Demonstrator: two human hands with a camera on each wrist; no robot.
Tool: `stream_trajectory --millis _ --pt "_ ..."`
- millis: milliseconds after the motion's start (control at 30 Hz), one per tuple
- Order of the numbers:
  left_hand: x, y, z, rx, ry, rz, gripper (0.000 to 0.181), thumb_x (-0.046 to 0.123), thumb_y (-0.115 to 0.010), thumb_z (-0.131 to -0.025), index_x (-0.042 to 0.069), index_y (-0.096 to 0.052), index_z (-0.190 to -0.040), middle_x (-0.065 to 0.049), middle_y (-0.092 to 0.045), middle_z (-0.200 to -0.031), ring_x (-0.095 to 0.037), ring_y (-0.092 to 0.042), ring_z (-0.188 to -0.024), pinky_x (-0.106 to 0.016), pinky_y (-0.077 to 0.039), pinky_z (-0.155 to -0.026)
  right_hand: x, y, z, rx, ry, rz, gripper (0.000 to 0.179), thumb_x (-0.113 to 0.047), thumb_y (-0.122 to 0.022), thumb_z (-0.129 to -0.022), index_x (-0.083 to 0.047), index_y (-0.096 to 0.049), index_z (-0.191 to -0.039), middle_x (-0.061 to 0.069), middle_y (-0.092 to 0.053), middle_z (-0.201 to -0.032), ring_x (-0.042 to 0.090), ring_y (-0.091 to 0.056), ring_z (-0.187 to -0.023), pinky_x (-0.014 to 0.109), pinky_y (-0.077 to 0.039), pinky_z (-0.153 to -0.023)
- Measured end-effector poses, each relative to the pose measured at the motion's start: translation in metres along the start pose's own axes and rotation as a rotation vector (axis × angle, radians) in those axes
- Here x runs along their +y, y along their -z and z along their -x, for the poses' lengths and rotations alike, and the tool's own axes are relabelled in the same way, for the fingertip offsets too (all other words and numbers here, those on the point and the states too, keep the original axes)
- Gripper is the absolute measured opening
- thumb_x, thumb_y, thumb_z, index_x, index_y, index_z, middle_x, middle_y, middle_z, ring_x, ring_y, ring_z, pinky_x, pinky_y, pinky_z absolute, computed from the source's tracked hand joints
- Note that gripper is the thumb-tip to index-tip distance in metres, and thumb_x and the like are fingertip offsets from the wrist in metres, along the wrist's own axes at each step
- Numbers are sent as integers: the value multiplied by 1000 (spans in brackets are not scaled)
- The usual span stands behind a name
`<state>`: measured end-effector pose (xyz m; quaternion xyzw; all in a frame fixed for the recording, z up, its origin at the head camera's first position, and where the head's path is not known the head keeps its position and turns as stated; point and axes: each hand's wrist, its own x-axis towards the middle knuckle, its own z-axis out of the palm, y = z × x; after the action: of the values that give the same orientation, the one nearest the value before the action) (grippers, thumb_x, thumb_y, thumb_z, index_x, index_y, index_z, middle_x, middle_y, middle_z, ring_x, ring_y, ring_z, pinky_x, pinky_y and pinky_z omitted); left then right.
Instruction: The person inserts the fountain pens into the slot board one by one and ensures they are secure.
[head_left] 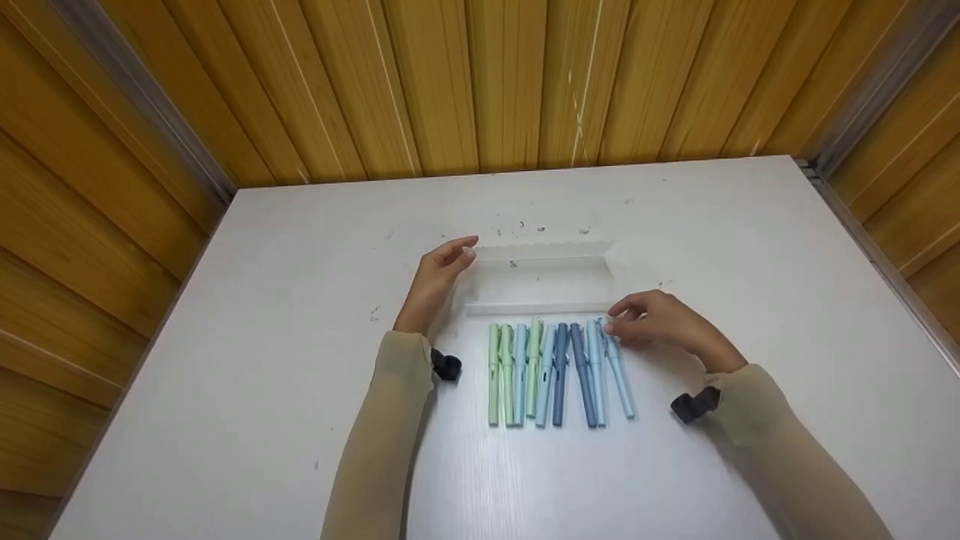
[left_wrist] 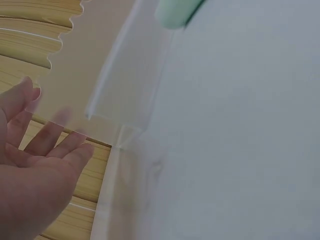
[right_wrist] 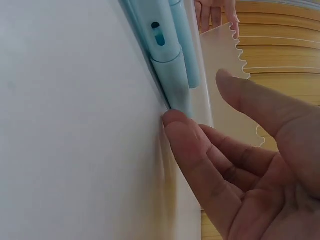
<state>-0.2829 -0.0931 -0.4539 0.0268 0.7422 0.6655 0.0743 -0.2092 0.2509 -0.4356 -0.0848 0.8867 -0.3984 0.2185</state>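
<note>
A translucent plastic case (head_left: 540, 308) with a scalloped flap lies on the table behind a row of pens. My left hand (head_left: 439, 281) holds the flap's left corner between thumb and fingers; some fingers (left_wrist: 45, 137) show through the plastic in the left wrist view. Over the rightmost light blue pen (head_left: 621, 382) is my right hand (head_left: 667, 322). One fingertip (right_wrist: 176, 117) touches or nearly touches that pen's end, while another finger stands well apart. The row also has green pens (head_left: 493, 375), other light blue pens (head_left: 520, 382) and two dark blue pens (head_left: 560, 375).
The white table (head_left: 262, 375) bears small dark marks, mostly behind the case. Yellow wood-look panels (head_left: 435, 82) rise at its back and sides. A small black wrist camera (head_left: 448, 367) sits at the left cuff, another camera (head_left: 695, 405) at the right.
</note>
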Motion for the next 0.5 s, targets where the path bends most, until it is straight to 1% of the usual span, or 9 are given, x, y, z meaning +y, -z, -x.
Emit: stream_trajectory --millis 167,267,400,500 --pt "-3 -2 -3 21 -29 1 33 29 -61 -96 15 -63 -126 0 -56 -137 -19 -43 -135 -37 -34 -114 -4 -4 -3 -19 -21 37 57 -38 -74 -83 2 -60 -121 9 -66 -92 13 -67 -73 27 -54 -68" --pt "-5 -2 -3 38 -43 -11 31 32 -60 -96 16 -65 -122 1 -60 -131 -16 -47 -131 -36 -36 -112 -7 -5 -4 -27 -36 49 58 -37 -76 -82 3 -59 -120 8 -65 -90 12 -66 -71 27 -54 -67" --pt "-6 -3 -3 52 -51 -24 31 36 -58 -95 18 -67 -119 2 -61 -129 -16 -48 -131 -37 -35 -113 -9 -6 -5 -20 -34 80 57 -36 -78 -80 3 -59 -119 8 -65 -85 13 -63 -67 27 -53 -64" --pt "-6 -4 -2 52 -67 -23 32 35 -58 -95 16 -67 -120 1 -62 -130 -16 -48 -131 -37 -35 -113 -10 -7 -5 -10 -25 122 57 -36 -78 -80 1 -59 -119 7 -64 -82 13 -61 -65 27 -50 -63"
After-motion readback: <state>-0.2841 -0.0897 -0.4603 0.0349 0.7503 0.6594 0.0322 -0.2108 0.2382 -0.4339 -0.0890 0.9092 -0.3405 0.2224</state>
